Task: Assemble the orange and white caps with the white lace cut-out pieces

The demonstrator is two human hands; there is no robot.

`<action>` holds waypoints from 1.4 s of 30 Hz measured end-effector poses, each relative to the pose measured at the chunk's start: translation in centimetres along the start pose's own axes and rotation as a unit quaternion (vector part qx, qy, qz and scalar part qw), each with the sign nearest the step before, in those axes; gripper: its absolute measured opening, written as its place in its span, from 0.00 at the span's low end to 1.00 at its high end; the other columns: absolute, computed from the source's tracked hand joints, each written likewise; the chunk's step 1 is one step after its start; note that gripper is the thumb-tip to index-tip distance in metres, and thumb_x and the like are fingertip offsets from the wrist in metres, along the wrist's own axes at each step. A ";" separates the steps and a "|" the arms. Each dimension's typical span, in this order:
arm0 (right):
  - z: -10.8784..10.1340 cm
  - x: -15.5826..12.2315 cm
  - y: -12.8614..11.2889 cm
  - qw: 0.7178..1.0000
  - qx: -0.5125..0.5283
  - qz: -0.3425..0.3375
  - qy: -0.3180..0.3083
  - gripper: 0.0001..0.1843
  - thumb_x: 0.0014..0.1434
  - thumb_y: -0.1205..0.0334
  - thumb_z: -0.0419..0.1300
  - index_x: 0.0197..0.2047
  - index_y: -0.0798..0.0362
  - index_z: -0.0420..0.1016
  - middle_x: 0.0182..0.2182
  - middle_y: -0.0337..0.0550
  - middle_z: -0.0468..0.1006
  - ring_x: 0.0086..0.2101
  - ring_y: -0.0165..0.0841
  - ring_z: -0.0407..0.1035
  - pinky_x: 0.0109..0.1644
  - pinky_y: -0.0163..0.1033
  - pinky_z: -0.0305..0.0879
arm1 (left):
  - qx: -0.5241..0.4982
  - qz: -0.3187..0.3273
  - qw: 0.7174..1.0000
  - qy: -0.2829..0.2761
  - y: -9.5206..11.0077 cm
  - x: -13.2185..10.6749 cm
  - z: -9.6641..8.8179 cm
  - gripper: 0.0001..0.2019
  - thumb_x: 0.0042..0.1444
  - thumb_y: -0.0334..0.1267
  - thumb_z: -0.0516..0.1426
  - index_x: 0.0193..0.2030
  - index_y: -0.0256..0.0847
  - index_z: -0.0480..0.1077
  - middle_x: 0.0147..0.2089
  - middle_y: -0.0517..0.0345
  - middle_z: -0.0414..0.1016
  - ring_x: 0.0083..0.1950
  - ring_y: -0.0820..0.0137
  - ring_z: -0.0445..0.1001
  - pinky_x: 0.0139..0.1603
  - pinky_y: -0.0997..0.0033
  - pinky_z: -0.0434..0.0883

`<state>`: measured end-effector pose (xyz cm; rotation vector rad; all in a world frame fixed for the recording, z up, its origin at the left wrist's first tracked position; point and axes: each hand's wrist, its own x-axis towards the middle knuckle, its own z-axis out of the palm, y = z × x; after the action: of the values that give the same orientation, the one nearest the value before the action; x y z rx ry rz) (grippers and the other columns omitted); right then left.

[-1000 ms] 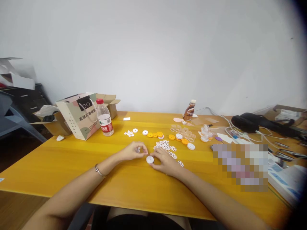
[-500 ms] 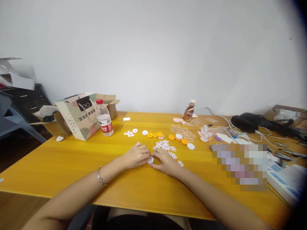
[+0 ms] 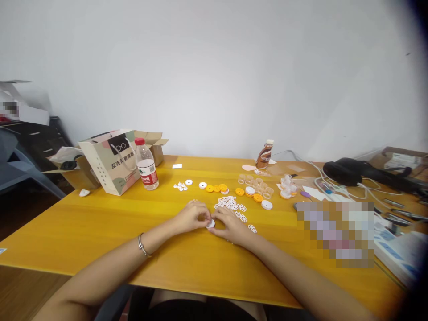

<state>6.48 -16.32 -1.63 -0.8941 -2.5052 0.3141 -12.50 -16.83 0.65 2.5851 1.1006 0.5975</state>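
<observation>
Near the middle of the table, a small white round plastic piece (image 3: 210, 224) sits between my hands. My right hand (image 3: 229, 224) is curled around its right side, thumb in front and fingers behind. From the left, my left hand (image 3: 195, 216) touches the piece with thumb and index finger pinched at its edge. Just beyond my right hand lies a pile of white perforated oval pieces (image 3: 230, 203), with a single one (image 3: 252, 228) beside the wrist. Orange round caps (image 3: 216, 188) and white round discs (image 3: 202, 185) form a row behind. Small white knobs (image 3: 180, 187) lie farther left.
Clear plastic rings (image 3: 259, 183) and a white lid (image 3: 266, 204) lie right of centre. A water bottle (image 3: 147, 167) and a paper bag (image 3: 110, 167) stand at left. A coffee bottle (image 3: 265, 155) stands at the back. Cables (image 3: 364, 189) and a black item (image 3: 344, 170) crowd the right.
My left hand's fingers have shifted slightly and now form a clearer pinch at the white piece's edge. My right hand keeps its hold. The whole view has moved very slightly.
</observation>
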 end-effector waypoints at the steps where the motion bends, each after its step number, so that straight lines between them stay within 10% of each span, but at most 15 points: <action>1: 0.0 0.0 0.0 1.000 0.000 0.000 0.001 0.10 0.52 0.55 0.57 0.35 0.51 0.69 0.33 0.43 0.67 0.38 0.35 0.61 0.42 0.40 0.58 | -0.004 -0.009 1.000 0.005 0.0 0.0 0.1 0.07 0.51 0.41 0.55 0.30 0.40 0.69 0.32 0.60 0.71 0.37 0.71 0.67 0.44 0.70 0.56; 25: 0.0 0.2 0.2 1.000 0.014 0.009 0.002 0.10 0.50 0.56 0.59 0.34 0.51 0.69 0.34 0.44 0.68 0.38 0.36 0.61 0.42 0.41 0.59 | 0.073 -0.006 0.997 -0.019 0.5 0.2 0.5 0.04 0.49 0.37 0.55 0.29 0.40 0.68 0.32 0.59 0.71 0.37 0.68 0.67 0.44 0.67 0.56; 33: -0.2 0.8 0.1 0.952 0.292 0.083 0.043 0.16 0.52 0.58 0.56 0.45 0.51 0.65 0.32 0.40 0.73 0.32 0.30 0.67 0.38 0.38 0.65 | 0.053 -0.001 0.995 0.089 0.9 0.4 -0.4 0.08 0.54 0.40 0.52 0.34 0.40 0.68 0.35 0.56 0.71 0.39 0.69 0.65 0.43 0.68 0.55; 38: 0.0 0.9 0.6 0.924 0.346 0.132 0.099 0.19 0.49 0.59 0.58 0.46 0.52 0.66 0.34 0.41 0.73 0.33 0.30 0.68 0.40 0.39 0.65 | -0.034 -0.006 0.993 0.113 -1.8 0.4 -3.0 0.09 0.56 0.38 0.50 0.36 0.39 0.70 0.38 0.54 0.71 0.41 0.70 0.67 0.45 0.71 0.60; 42: -0.2 0.9 0.8 0.915 0.352 0.160 0.114 0.19 0.48 0.59 0.58 0.45 0.52 0.66 0.32 0.40 0.73 0.32 0.30 0.68 0.37 0.37 0.65 | -0.038 -0.053 0.998 0.021 -5.3 -0.5 -5.3 0.08 0.53 0.37 0.52 0.33 0.39 0.71 0.34 0.56 0.73 0.37 0.71 0.69 0.42 0.73 0.63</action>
<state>6.41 -15.13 -1.39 -0.9442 -1.8000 1.0699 -18.65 -13.18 3.03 2.4436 1.1961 0.6576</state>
